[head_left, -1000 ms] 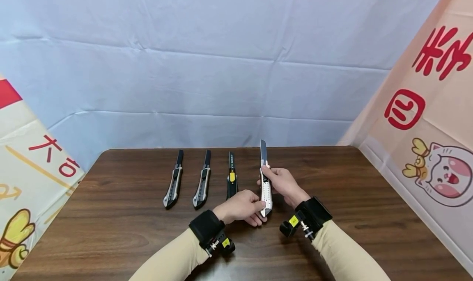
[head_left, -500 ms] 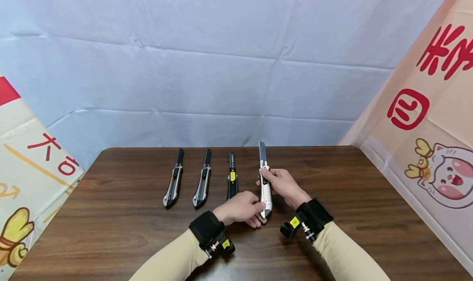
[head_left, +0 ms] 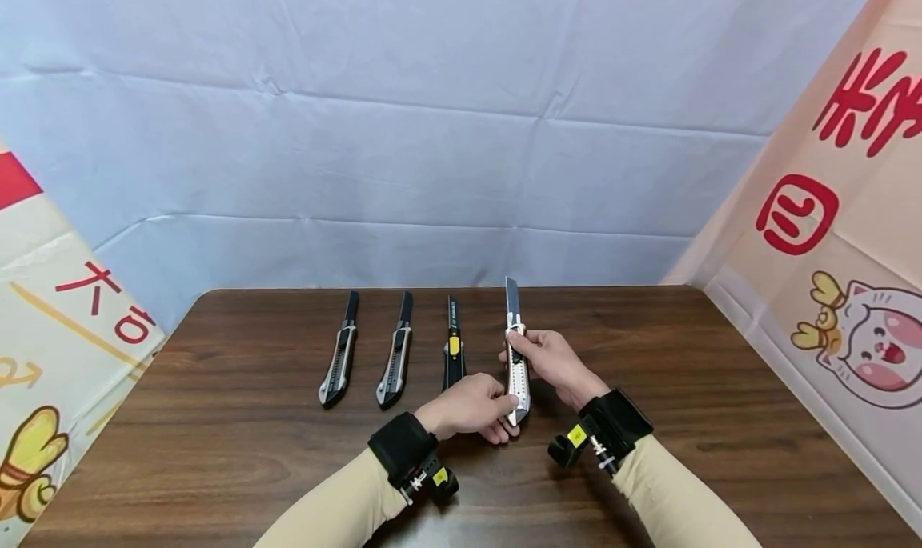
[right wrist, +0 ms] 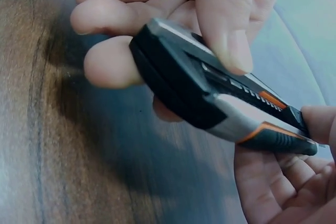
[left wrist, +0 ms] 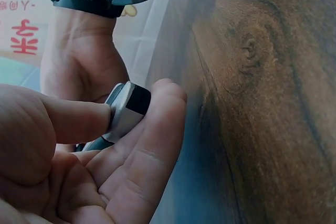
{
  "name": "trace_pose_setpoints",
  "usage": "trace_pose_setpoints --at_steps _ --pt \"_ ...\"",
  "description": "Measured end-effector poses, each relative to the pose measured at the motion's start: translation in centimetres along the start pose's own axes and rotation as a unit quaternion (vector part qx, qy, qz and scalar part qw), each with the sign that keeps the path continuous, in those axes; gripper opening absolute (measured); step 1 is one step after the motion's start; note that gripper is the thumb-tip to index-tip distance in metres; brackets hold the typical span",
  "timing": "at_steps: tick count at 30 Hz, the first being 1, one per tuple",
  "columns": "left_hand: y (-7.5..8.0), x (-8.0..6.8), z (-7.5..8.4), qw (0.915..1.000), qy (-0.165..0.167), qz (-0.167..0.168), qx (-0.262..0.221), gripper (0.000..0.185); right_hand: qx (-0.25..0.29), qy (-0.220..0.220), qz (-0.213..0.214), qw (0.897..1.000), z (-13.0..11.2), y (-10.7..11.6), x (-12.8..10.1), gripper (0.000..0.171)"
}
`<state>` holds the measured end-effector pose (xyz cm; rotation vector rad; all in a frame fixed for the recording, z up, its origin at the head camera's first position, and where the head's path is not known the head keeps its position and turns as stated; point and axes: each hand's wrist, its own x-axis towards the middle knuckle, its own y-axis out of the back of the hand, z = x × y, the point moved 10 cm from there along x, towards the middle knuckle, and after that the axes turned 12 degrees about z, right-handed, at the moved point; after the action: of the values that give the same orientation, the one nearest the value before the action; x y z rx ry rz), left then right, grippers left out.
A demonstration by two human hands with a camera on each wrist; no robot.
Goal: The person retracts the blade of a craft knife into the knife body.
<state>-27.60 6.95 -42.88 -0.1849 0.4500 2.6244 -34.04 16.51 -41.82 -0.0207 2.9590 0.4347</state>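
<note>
Box cutter (head_left: 516,364) at frame centre, held just above the desk (head_left: 684,388), blade out toward the top. Left hand (head_left: 468,408) pinches the butt end; right hand (head_left: 551,360) grips near the slider. Likely light, stiff, smooth-sided; take the handle, never the blade.

table (head_left: 216,420): dark wood | backdrop (head_left: 432,132): pale blue cloth | side banners (head_left: 828,212): printed

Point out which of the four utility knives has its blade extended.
The silver knife held by both hands, rightmost of the four: its blade sticks out. The three lying on the table show none.
</note>
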Motion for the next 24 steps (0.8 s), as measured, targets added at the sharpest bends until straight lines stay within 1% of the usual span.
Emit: trace_pose_setpoints --at_steps 6,12,15,22,24 --pt "0.24 0.0 0.04 1.0 0.0 0.009 -0.003 0.023 -0.006 0.006 -0.007 1.0 -0.16 -0.14 0.05 0.041" --pt "0.4 0.11 -0.21 0.9998 0.0 0.017 0.006 0.024 -0.008 0.013 -0.017 1.0 -0.26 -0.21 0.05 0.039" --pt "0.41 0.13 -0.29 0.9998 0.003 0.019 0.003 0.024 -0.005 0.01 -0.016 1.0 -0.24 -0.22 0.06 0.039" --pt "-0.26 -0.24 -0.33 0.9978 0.019 -0.011 -0.062 0.025 -0.002 0.008 -0.005 1.0 -0.6 0.04 -0.09 0.041" --pt "-0.18 -0.36 -0.23 0.9973 0.02 -0.013 -0.07 0.025 0.004 0.007 -0.005 1.0 -0.7 0.11 -0.15 0.042"
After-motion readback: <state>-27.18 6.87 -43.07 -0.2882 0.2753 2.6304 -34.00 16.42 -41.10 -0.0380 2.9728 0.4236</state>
